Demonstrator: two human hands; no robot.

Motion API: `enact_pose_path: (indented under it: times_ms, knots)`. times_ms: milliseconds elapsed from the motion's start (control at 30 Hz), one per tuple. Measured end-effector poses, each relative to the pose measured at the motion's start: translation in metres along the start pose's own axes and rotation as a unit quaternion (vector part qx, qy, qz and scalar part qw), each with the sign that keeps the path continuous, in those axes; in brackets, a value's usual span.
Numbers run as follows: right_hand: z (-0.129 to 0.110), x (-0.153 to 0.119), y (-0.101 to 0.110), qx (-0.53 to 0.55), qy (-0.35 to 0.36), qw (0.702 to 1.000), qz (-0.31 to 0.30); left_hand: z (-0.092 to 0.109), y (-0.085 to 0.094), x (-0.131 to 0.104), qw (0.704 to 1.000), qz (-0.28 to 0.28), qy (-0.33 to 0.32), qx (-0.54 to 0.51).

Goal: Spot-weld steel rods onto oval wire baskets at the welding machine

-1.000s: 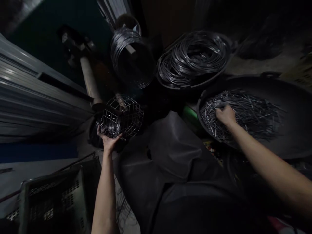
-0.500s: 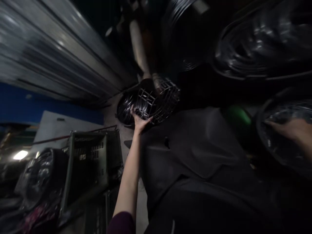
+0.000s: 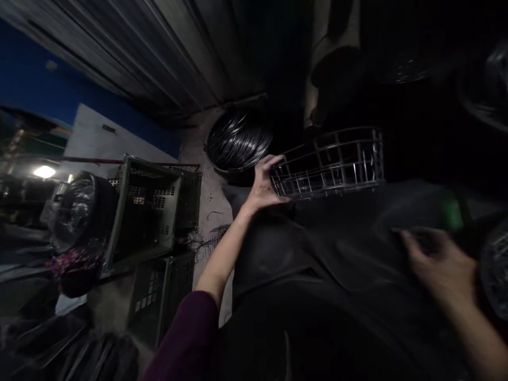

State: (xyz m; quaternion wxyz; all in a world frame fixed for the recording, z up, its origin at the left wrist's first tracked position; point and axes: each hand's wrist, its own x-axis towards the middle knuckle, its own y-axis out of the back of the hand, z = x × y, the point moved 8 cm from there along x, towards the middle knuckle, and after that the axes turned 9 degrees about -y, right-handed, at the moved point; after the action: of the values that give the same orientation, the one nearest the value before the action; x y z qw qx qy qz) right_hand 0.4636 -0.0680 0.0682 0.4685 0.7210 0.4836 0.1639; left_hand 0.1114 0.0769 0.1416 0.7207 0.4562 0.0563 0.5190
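My left hand (image 3: 262, 185) grips the left end of a metal wire basket (image 3: 331, 180), thumb below and fingers above. The basket is tilted on its side over the dark apron (image 3: 329, 254) on my lap. My right hand (image 3: 440, 259) is over the right side of the apron, fingers curled and a little blurred. Something small and dark may be between its fingers, but I cannot make it out. Just beyond my left hand, a round container full of dark, shiny wire-like strands (image 3: 240, 140) stands on the floor.
Green plastic crates (image 3: 148, 211) stand at the left, with loose wires (image 3: 204, 241) on the floor beside them. A round tub (image 3: 77, 211) sits farther left. At the right edge is another round container (image 3: 498, 264). A thick post (image 3: 333, 37) rises ahead.
The wire basket has come away from the strand container toward the right and closer, with my left hand on it. My right hand has moved left, out of the container at the right.
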Motion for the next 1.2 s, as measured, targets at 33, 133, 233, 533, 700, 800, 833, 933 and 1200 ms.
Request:
enact_pose_path:
  times_ms: [33,133,233,533,700,800,833,933,1200]
  knots:
    - [-0.004,0.000,0.007,0.043,-0.033,0.998,-0.011,0.008,-0.004,0.005,1.000,-0.027,-0.013,0.007]
    - [-0.048,0.005,0.024,0.163,-0.055,0.980,-0.104,0.027,-0.013,0.022,0.992,-0.109,-0.040,0.044]
    - [-0.125,0.005,0.019,0.176,0.045,0.941,-0.287,0.040,-0.015,0.033,0.984,-0.144,-0.062,0.088]
    - [-0.232,-0.015,0.007,-0.077,0.490,0.868,0.010,0.051,0.006,0.038,0.986,-0.118,-0.068,0.097]
    - [-0.252,-0.042,0.027,-0.093,0.648,0.747,0.116,0.041,0.015,0.042,0.992,-0.105,-0.038,0.056]
    - [-0.265,-0.038,0.038,-0.088,0.663,0.732,0.130,0.039,0.018,0.049,0.994,-0.095,-0.035,0.039]
    - [-0.268,-0.037,0.040,-0.088,0.666,0.730,0.129,0.039,0.020,0.051,0.995,-0.090,-0.034,0.038]
    - [-0.270,-0.034,0.044,-0.089,0.670,0.726,0.127,0.038,0.021,0.053,0.995,-0.078,-0.036,0.044]
    - [-0.268,-0.026,0.048,-0.112,0.672,0.714,0.163,0.037,0.017,0.063,0.995,-0.077,-0.050,0.047]
